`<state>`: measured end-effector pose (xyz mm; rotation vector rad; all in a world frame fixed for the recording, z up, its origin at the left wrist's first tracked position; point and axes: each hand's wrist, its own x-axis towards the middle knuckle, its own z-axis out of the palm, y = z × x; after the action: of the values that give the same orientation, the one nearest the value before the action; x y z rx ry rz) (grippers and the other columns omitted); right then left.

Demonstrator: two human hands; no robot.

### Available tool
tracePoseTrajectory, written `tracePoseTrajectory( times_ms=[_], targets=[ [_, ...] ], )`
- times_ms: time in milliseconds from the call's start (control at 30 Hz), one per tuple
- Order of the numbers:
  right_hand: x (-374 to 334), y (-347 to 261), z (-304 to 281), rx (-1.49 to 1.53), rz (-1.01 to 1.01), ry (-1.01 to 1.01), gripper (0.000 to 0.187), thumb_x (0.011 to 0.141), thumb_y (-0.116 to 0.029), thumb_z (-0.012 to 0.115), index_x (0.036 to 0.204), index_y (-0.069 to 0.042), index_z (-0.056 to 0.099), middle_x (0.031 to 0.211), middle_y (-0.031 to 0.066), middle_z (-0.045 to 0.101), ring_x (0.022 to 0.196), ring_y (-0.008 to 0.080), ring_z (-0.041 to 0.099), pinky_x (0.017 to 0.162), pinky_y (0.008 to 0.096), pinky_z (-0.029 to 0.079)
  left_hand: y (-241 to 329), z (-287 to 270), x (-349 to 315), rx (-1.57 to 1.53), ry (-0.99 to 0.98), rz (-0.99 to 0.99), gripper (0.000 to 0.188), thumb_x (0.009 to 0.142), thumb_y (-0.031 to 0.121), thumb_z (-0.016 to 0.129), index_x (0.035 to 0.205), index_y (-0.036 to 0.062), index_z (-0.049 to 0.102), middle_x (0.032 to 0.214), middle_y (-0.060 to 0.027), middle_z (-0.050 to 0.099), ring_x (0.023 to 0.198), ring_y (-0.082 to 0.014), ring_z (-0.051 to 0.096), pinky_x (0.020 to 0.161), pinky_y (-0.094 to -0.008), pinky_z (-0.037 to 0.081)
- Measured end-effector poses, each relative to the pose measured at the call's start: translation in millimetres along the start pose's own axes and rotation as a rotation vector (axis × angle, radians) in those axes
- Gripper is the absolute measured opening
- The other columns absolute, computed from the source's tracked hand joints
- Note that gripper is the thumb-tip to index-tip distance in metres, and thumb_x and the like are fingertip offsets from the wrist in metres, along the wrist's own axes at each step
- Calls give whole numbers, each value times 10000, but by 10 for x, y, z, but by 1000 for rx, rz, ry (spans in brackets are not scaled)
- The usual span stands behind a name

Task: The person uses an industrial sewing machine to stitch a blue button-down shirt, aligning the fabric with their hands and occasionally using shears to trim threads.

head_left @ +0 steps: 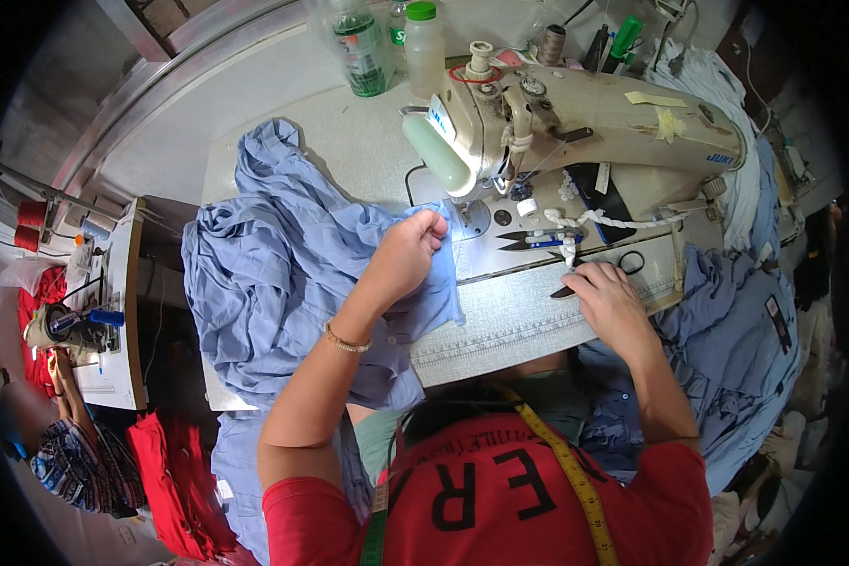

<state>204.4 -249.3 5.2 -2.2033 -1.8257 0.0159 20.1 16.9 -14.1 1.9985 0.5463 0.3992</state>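
Observation:
A crumpled light-blue garment [274,255] covers the left side of the sewing table. My left hand [408,255] is closed on its right edge, just left of the needle area, with the fingers curled in. My right hand [613,300] rests at the table's front, fingers bent over a pair of dark scissors [631,262]. One loop of the scissors shows beyond the fingers and a blade tip pokes out on the left; the middle is hidden. Behind that hand lie blue-handled thread snips [547,241] and a white twisted cord [613,222]. The sewing machine [594,113] stands beyond both hands.
Bottles [425,52] stand behind the machine, near a thread spool [552,45]. A ruler strip [509,340] runs along the table's front edge. More blue garments [736,330] hang at the right. At far left, another person [75,453] works at a second machine.

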Motion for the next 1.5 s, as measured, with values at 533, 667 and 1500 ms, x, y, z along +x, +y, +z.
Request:
tracePoseTrajectory(
  times_ms=[533, 667, 1500],
  targets=[
    [556, -87, 108, 119, -71, 100, 248, 831, -85, 615, 1077, -59, 625, 1100, 83, 583, 1062, 287, 536, 941, 411, 422, 153, 150, 26, 306, -55, 104, 207, 841, 213, 667, 854, 7, 672, 918, -145, 581, 878, -296, 579, 809, -360, 467],
    [724, -99, 226, 16, -112, 157, 309, 801, -48, 606, 1109, -62, 616, 1121, 102, 574, 1074, 296, 536, 970, 426, 408, 76, 235, 61, 285, -70, 111, 231, 811, 223, 689, 805, -8, 675, 896, -145, 584, 835, -308, 580, 771, -380, 471],
    [1290, -328, 273, 739, 194, -710, 363, 903, -398, 654, 950, -43, 597, 768, 3, 537, 733, 119, 512, 674, 313, 440, -48, -17, 137, -247, -194, -38, 231, 901, 202, 628, 843, -17, 672, 729, -14, 614, 698, -90, 524, 646, -268, 442]
  ],
)
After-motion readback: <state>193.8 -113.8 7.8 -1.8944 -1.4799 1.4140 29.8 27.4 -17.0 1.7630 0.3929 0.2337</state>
